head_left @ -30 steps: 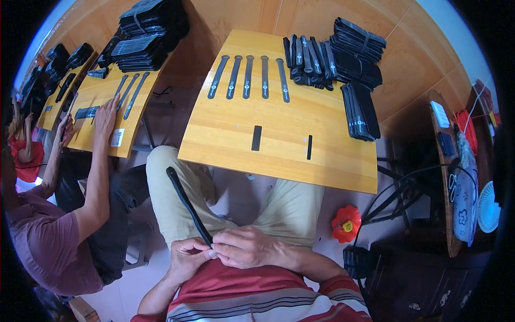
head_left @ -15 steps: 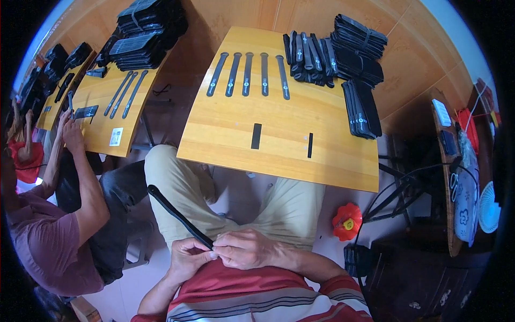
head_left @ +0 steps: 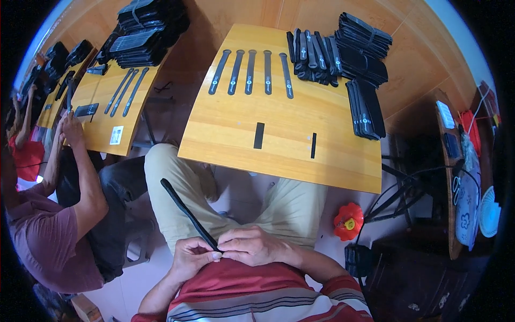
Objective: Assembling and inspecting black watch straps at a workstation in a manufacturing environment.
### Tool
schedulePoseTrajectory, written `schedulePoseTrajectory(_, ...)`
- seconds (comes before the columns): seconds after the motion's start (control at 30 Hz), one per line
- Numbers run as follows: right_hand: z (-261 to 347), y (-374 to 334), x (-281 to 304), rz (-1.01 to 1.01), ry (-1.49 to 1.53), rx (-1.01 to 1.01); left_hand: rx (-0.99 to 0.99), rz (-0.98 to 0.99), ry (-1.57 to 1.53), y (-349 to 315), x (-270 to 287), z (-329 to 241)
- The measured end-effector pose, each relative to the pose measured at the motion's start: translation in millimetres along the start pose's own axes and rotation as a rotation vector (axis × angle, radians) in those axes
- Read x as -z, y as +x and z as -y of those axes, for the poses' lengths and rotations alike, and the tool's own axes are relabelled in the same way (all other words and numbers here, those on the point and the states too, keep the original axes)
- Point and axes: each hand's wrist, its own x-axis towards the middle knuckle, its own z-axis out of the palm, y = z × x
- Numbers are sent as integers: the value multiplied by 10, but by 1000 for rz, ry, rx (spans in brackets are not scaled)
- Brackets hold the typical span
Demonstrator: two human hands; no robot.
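Pinching with left hand (head_left: 192,261) and right hand (head_left: 252,247) one end of a narrow black fabric strap (head_left: 183,208), extending it over the beige-trousered left thigh (head_left: 170,162); now swinging its tip slightly rightward, seemingly still working that end; facing five flat grey straps (head_left: 250,72) on the yellow wooden table (head_left: 225,129).

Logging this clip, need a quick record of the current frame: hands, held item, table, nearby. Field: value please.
held_item: black strap, long, narrow, slanting up-left from the hands
left_hand: left hand, pinching the strap's near end
right_hand: right hand, fingers at that same end
table: wooden table
table_row: five grey straps, side by side
table_front: two black rectangles
table_far_right: dark strap bundles
nearby: co-worker's hands, at left
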Motion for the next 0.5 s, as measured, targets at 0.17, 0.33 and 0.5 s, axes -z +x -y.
schedulePoseTrajectory(0.17, -23, -28, 9, 51, 38, -50, 9, 21, 1, 37, 1, 6)
schedulePoseTrajectory(0.33, -24, -18, 23, 105, 51, -69, 26, 21, 11, 38, -8, -6)
schedulePoseTrajectory(0.5, -34, -19, 18, 127, -29, -26, 11, 24, 108, 36, 6, 10)
